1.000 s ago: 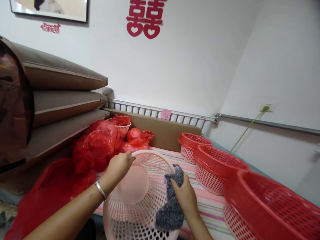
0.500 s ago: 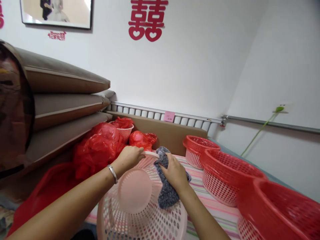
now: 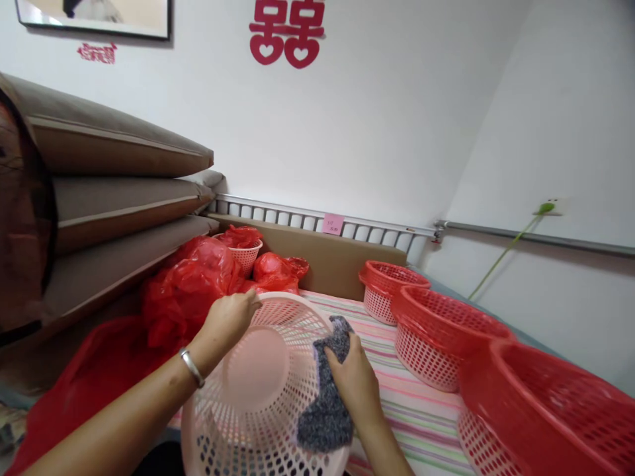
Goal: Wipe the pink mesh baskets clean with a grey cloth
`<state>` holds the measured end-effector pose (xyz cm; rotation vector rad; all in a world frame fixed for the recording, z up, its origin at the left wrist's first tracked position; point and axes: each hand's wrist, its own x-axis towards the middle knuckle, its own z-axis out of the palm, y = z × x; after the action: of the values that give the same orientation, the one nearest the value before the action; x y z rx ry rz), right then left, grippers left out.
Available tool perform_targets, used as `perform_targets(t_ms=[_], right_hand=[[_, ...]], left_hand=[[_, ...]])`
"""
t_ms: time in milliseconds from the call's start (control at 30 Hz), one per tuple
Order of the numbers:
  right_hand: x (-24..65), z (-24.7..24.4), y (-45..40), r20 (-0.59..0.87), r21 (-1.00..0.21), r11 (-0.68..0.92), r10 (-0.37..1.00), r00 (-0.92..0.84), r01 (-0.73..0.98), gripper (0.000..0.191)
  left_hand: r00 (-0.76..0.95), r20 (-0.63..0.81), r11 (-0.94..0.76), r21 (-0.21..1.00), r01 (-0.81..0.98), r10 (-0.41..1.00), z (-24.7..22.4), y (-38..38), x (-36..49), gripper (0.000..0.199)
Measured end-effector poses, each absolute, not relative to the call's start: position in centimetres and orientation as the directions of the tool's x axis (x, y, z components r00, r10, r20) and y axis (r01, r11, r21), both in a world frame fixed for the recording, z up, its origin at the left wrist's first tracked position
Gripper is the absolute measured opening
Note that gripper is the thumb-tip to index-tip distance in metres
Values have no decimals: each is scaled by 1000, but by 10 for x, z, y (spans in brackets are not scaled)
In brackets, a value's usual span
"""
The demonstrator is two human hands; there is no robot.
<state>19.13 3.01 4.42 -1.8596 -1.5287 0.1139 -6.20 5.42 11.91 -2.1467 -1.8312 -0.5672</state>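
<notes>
1. one pale pink basket [image 3: 255, 370], round, slotted, solid-bottomed, tilted, at six o'clock.
2. left hand [image 3: 229, 322]: fingers pinched on its rim, eleven o'clock.
3. right hand [image 3: 354, 377]: fingers curled round one fuzzy grey cloth [image 3: 325, 423], three o'clock.
4. three red-topped baskets [image 3: 429, 357], two to three o'clock from it.

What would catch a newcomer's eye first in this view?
Probably the row of red-lined baskets along the right of the striped sheet, and the glossy red bags heaped at the left. Front and centre, the left hand grips the rim of a pale pink basket, while the right hand holds a dark gray cloth against it.
</notes>
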Motion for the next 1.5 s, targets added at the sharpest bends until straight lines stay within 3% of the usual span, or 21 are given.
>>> perform_targets(t_ms=[233, 367, 500, 667, 767, 933, 1033, 1200, 1267, 1400, 1500], right_hand=[[188, 5, -9, 329, -722, -61, 846, 419, 689, 59], [197, 18, -16, 381, -757, 17, 824, 419, 653, 61], [195, 57, -12, 521, -633, 157, 811, 268, 758, 51], [176, 84, 10, 636, -353, 336, 771, -40, 873, 46], [170, 82, 24, 647, -315, 302, 762, -29, 900, 46], [171, 75, 31, 667, -323, 224, 744, 53, 919, 44], [176, 67, 26, 643, -378, 176, 757, 120, 909, 46], [194, 26, 13, 400, -683, 28, 850, 342, 730, 52], [201, 5, 7, 327, -750, -19, 858, 396, 661, 53], [211, -14, 2, 332, -791, -9, 833, 442, 612, 56], [220, 4, 6, 413, -783, 94, 817, 402, 615, 54]], left_hand=[[30, 477, -84, 93, 992, 878, 102, 9, -74, 26], [-4, 439, -35, 81, 996, 899, 108, -6, -78, 30], [65, 430, -85, 28, 996, 900, 122, 2, -69, 33], [393, 449, -395, -95, 914, 802, 131, 35, -38, 24], [440, 463, -443, -109, 890, 769, 131, 52, -27, 24], [379, 495, -397, -72, 915, 782, 124, 59, -23, 25], [339, 502, -365, -48, 930, 796, 121, 57, -26, 26], [234, 508, -273, 3, 962, 829, 115, 52, -38, 27], [206, 506, -248, 16, 969, 838, 111, 47, -39, 26], [200, 506, -237, 9, 971, 839, 110, 35, -32, 23], [222, 503, -237, -35, 971, 835, 123, 31, -29, 25]])
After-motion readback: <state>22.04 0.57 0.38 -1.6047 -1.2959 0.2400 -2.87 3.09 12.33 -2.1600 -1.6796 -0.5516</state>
